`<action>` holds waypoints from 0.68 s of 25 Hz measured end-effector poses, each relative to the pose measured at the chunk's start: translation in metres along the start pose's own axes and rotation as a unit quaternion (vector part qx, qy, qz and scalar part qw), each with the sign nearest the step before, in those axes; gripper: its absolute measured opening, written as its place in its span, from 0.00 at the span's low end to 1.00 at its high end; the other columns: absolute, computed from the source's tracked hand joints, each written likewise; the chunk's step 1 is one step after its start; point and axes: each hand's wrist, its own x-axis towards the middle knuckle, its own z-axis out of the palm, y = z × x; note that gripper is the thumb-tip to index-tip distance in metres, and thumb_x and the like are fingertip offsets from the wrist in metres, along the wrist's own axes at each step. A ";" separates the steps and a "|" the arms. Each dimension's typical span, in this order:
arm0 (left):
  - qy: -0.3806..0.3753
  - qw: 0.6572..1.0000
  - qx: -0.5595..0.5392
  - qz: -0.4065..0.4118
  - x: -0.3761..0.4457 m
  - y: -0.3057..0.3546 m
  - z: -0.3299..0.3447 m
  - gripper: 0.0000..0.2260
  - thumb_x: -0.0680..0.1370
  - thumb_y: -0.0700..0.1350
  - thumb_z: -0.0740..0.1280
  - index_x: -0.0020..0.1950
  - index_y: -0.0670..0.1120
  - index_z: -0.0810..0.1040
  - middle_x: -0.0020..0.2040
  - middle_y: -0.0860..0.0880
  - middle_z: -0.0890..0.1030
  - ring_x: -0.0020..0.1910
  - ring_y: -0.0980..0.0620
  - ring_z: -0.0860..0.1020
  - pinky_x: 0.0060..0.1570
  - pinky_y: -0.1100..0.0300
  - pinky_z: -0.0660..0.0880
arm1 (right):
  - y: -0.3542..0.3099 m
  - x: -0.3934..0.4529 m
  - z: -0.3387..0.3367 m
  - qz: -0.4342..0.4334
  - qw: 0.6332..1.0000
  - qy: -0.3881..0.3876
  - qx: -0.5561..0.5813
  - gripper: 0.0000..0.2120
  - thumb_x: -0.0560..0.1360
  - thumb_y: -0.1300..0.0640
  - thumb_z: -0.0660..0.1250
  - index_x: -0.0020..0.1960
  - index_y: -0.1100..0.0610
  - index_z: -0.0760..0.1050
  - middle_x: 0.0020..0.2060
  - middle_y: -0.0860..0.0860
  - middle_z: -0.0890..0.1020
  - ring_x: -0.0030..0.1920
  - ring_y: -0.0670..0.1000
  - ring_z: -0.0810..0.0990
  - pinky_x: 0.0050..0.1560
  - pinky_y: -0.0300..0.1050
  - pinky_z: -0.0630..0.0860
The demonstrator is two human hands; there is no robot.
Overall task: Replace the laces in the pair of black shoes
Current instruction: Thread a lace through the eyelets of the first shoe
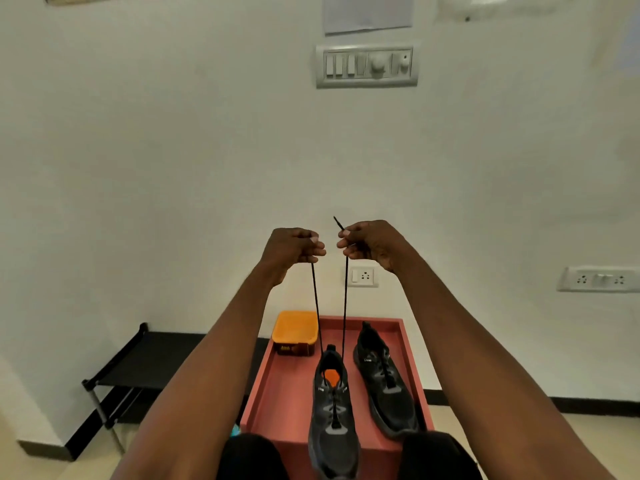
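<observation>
A red surface (277, 403) stands before a white wall. Nearest on it, a black shoe (334, 420) has both ends of its black lace (345, 306) drawn taut upward. The second shoe (384, 379) lies just to its right, an orange box (295, 332) behind. Higher, the left hand (294, 245) and right hand (372, 242) each pinch one lace end.

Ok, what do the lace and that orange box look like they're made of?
Lace: thin black woven cord, matte, apparently with a stiff tip poking above the right hand. Orange box: probably plastic, smooth with a slight sheen, moulded rim.
</observation>
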 end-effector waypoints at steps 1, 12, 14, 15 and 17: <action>0.015 0.999 0.036 0.011 0.003 0.002 0.002 0.07 0.78 0.37 0.69 0.55 0.35 0.81 0.44 0.39 0.84 0.35 0.49 0.84 0.34 0.60 0.78 | -0.003 0.003 0.001 -0.015 0.998 0.030 -0.053 0.07 0.76 0.64 0.69 0.52 0.65 0.82 0.40 0.57 0.83 0.33 0.50 0.79 0.36 0.41 0.78; 0.040 0.991 0.092 0.087 0.019 0.011 0.024 0.06 0.78 0.42 0.71 0.41 0.47 0.85 0.31 0.50 0.80 0.27 0.55 0.75 0.28 0.62 0.73 | -0.020 0.010 0.018 -0.083 0.989 0.053 -0.107 0.02 0.73 0.69 0.71 0.45 0.68 0.81 0.33 0.56 0.82 0.29 0.50 0.79 0.31 0.40 0.78; 0.034 0.992 0.084 0.090 0.021 0.009 0.022 0.05 0.78 0.43 0.71 0.44 0.47 0.86 0.34 0.50 0.81 0.29 0.54 0.75 0.30 0.61 0.74 | -0.019 0.010 0.021 -0.079 0.990 0.055 -0.101 0.04 0.74 0.68 0.71 0.47 0.69 0.81 0.34 0.58 0.82 0.30 0.50 0.80 0.32 0.39 0.79; 0.030 0.992 0.078 0.091 0.021 0.008 0.021 0.05 0.78 0.43 0.71 0.46 0.46 0.86 0.36 0.49 0.83 0.30 0.53 0.76 0.31 0.60 0.74 | -0.019 0.010 0.022 -0.076 0.991 0.057 -0.096 0.04 0.75 0.68 0.71 0.48 0.70 0.81 0.34 0.58 0.82 0.30 0.50 0.80 0.33 0.40 0.80; 0.028 0.992 0.078 0.097 0.022 0.006 0.020 0.04 0.78 0.43 0.71 0.48 0.45 0.86 0.38 0.47 0.84 0.32 0.52 0.77 0.34 0.58 0.77 | -0.019 0.009 0.026 -0.070 0.993 0.062 -0.076 0.03 0.75 0.71 0.69 0.47 0.70 0.80 0.35 0.60 0.81 0.30 0.51 0.80 0.35 0.41 0.82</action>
